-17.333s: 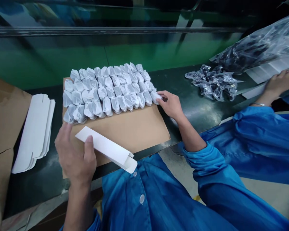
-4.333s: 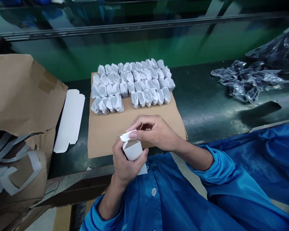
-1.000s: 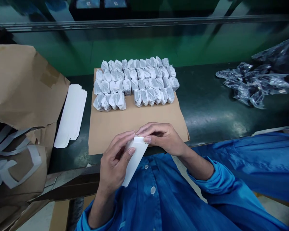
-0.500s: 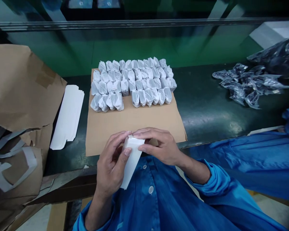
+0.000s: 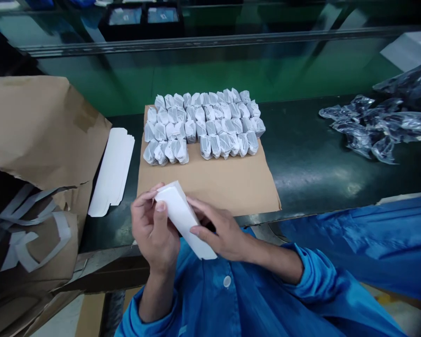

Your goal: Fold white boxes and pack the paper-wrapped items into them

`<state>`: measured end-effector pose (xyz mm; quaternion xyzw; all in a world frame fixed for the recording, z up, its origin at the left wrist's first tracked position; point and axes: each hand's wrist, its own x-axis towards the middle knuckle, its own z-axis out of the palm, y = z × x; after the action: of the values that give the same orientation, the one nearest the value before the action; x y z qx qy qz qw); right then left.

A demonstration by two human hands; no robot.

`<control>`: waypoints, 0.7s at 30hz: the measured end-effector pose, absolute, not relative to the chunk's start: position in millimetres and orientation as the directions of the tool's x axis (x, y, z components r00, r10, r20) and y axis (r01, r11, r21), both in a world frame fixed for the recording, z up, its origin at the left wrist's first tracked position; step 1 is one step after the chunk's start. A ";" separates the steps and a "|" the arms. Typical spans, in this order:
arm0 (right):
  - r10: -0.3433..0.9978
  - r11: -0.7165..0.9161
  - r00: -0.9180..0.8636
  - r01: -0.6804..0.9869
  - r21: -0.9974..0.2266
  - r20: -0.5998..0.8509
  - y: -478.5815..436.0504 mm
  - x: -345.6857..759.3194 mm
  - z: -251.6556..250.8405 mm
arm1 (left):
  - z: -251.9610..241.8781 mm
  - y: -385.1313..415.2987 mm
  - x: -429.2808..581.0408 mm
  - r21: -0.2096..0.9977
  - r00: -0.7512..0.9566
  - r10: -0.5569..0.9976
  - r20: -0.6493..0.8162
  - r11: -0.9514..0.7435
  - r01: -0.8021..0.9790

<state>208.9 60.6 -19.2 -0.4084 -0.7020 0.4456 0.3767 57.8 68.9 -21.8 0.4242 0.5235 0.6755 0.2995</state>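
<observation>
Between my two hands is a long white carton (image 5: 186, 217), tilted so its upper end leans to the left. My left hand (image 5: 156, 227) grips that upper end, thumb on the front face. Lower down, my right hand (image 5: 222, 229) holds the right side with thumb and fingers. Beyond them, rows of small white-wrapped pieces (image 5: 210, 124) stand on a brown cardboard sheet (image 5: 210, 180). A stack of flat white carton blanks (image 5: 112, 173) lies left of the sheet.
A large brown cardboard box (image 5: 42, 126) with white strips (image 5: 54, 234) is at the left. Crumpled clear plastic bags (image 5: 372, 124) lie on the dark green bench (image 5: 298, 154) at the right. A blue sleeve (image 5: 365, 234) of another person shows at the right edge.
The carton has swung round: its upper end now points left and its lower end right. My right hand has slid from its top end down its side. The camera view has shifted slightly.
</observation>
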 end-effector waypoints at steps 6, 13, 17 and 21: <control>0.790 0.134 -0.599 0.382 -0.914 -0.134 111.8 218.8 4.3 | -27.9 79.8 17.1 0.707 -0.098 0.847 0.523 -0.367 0.604; 0.757 0.653 -0.637 0.744 -0.142 0.147 196.4 203.7 29.9 | -29.8 93.0 -15.0 0.035 0.607 0.734 0.304 -0.645 0.763; 0.544 0.804 -0.823 0.567 0.180 0.166 215.6 192.9 14.5 | -33.1 93.4 -25.9 0.029 0.558 0.758 0.337 -0.601 0.799; 0.510 0.816 -0.832 0.548 0.183 0.216 202.5 218.5 -7.4 | -34.9 86.6 -36.3 0.073 0.497 0.792 0.355 -0.554 0.830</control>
<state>218.5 202.5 -7.4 -0.2785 -0.9497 -0.1195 0.0789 -36.3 86.6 -34.9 0.8635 0.4693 0.1764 -0.0538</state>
